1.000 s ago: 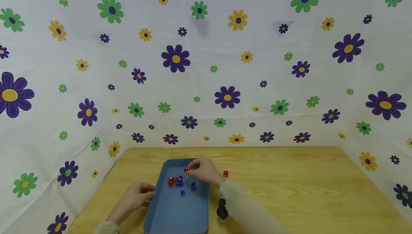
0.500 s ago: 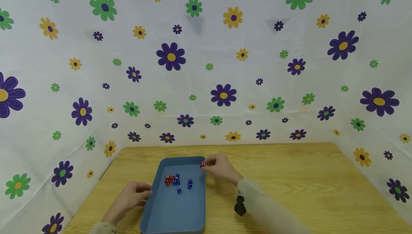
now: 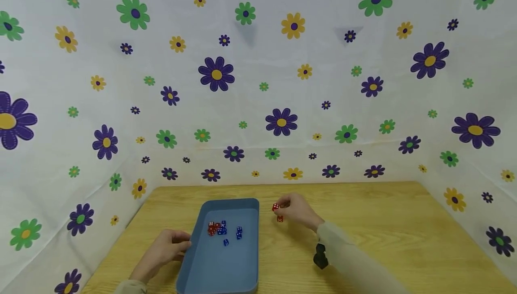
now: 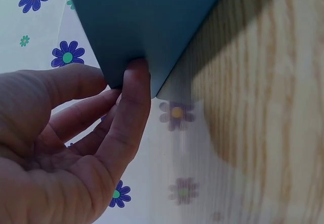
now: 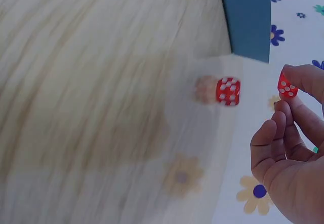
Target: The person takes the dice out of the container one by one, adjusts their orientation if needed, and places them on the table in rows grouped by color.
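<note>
I have the left hand (image 3: 161, 249), fingers loosely bent, resting against the left wall of a blue rectangular tray (image 3: 218, 267), where white-dotted red dice (image 3: 212, 230) and translucent blue dice (image 3: 222, 230) lie toward the far end. Beyond its far right corner, my right hand (image 3: 296, 211) pinches a dotted red die (image 3: 276, 207) above the wood-grain desk (image 3: 375, 235), near a second red die (image 3: 280, 218); a flower-printed white curtain (image 3: 331, 83) backs the desk's far edge.

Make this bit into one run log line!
left hand: touches tray | right hand: pinches red die | second red die: on table | more red dice, blue dice: in tray
</note>
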A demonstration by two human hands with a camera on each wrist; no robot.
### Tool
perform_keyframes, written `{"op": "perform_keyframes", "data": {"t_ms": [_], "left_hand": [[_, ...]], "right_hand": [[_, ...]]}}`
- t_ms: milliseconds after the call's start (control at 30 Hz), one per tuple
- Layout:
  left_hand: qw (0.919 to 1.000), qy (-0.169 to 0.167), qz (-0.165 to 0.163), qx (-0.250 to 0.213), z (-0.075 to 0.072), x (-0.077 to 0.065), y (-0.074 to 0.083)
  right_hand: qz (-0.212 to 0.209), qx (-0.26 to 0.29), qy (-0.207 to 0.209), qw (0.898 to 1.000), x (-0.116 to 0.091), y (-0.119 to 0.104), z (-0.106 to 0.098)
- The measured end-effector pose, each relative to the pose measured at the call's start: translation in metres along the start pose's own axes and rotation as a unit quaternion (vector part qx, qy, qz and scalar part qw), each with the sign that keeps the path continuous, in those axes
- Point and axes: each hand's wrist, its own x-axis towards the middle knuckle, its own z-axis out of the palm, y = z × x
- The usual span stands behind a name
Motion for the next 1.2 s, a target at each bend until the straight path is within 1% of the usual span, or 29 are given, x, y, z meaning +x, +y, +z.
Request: {"op": "perform_keyframes", "data": {"t_ms": [267, 500, 667, 900, 1200], "left_hand": [[1.0000, -0.004, 0.001, -0.005, -0.001, 0.000, 0.000], [0.9999, 0.010, -0.010, 0.007, 0.000, 0.001, 0.001], [0.9998, 0.013, -0.012, 0.009, 0.002, 0.001, 0.001], [0.9996, 0.021, -0.017, 0.010, 0.004, 0.002, 0.002], [0.9995, 0.024, -0.020, 0.012, 0.004, 0.000, 0.003]], "right_hand": [[0.024, -0.032, -0.014, 0.999, -0.009, 0.022, -0.016], [0.045, -0.047, -0.027, 0.997, -0.013, 0.036, -0.023], [0.045, -0.052, -0.030, 0.997, -0.014, 0.040, -0.023], [0.044, -0.086, -0.028, 0.995, -0.010, 0.043, -0.021], [0.061, -0.074, -0.043, 0.994, -0.012, 0.042, -0.026]]}}
